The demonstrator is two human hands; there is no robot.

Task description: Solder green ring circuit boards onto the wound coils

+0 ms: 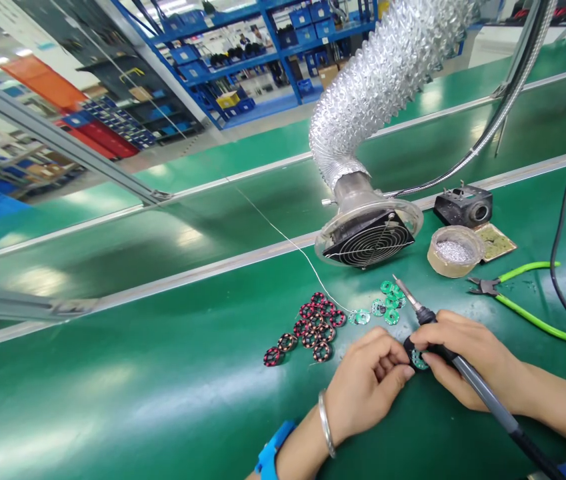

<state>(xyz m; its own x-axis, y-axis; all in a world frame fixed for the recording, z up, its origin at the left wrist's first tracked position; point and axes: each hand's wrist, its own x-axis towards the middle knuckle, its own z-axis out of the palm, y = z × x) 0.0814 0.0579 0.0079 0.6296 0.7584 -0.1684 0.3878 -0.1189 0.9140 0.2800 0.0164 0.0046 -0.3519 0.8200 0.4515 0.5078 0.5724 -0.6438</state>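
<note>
Between the two nearly closed hands, low over the green table (163, 400), sits a small round part (419, 360), pinched by the left hand (363, 383) and steadied by the right hand (483, 360), which also grips a soldering iron (477, 385) (its tip pointing away, up-left, clear of the part); beyond, a round tub (443, 266) holds silvery bits (455, 251).
</note>
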